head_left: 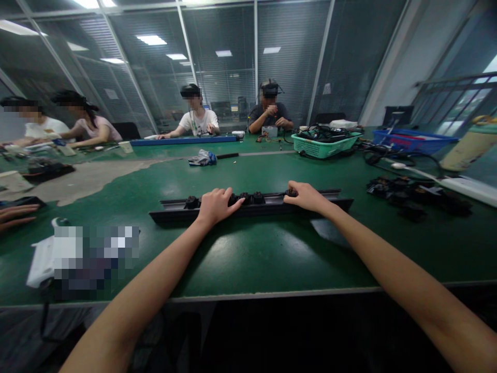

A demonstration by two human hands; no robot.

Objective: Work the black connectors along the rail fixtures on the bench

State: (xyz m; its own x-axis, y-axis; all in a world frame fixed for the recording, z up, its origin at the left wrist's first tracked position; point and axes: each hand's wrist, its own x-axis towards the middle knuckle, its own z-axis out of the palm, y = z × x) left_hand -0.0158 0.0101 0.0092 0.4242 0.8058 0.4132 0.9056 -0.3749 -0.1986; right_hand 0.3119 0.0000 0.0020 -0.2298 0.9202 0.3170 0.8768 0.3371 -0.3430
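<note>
A long black-and-aluminium rail lies across the green table in front of me, with several black connectors seated along its top. My left hand rests over the rail's middle, its fingers lying flat and pointing right, next to a connector. At the rail's right end, my right hand has its fingertips over the last black connector. Both hands hide part of the rail. My bare forearms reach in from the bottom corners.
Right of the rail lies a heap of black connectors. Behind it stand a green basket of cables and a blue crate. A co-worker's hand shows at the left edge. Several people sit across the table.
</note>
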